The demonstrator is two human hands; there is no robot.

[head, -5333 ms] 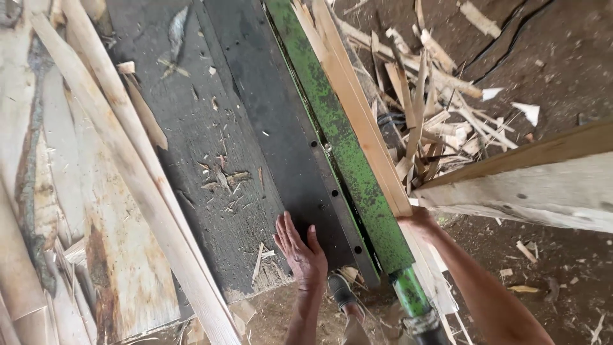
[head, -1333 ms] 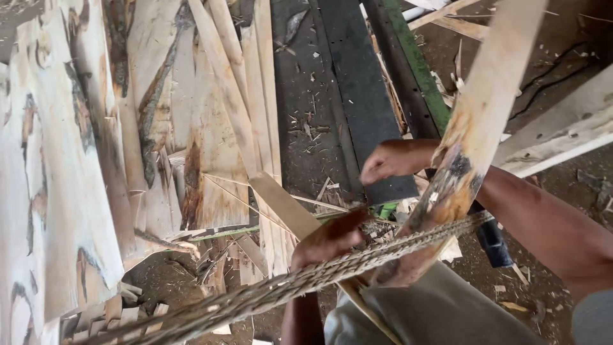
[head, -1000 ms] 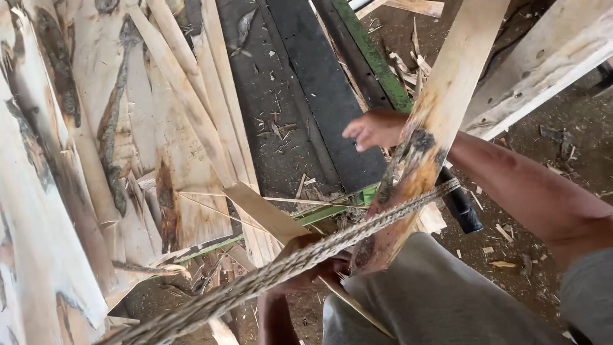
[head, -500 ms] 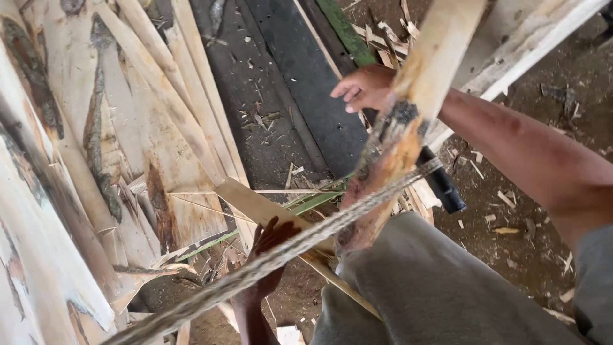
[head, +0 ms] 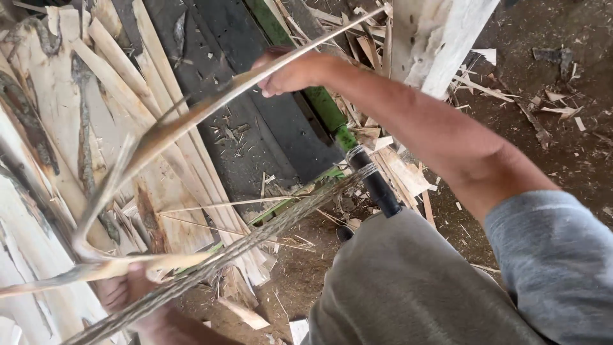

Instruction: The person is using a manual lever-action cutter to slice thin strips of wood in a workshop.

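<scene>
The right hand [head: 295, 71] closes its fingers around a long thin wood strip [head: 191, 121] bowing above the dark machine bed [head: 255, 121]; the left hand [head: 131, 297], blurred, seems to clasp its lower end. Light, springy, splintery: best gripped near both ends.

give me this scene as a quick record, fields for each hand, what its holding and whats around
setting: sawmill-like work spot, dirt floor with wood scraps
right hand: gripping the upper end of a long thin wood strip
left hand: blurred, low at left, closed on the strip's lower end
strip state: bent in a curve between both hands
nearby: twisted rope stretched diagonally; green bar with black handle; dark metal bed; pale wood slabs at left
</scene>
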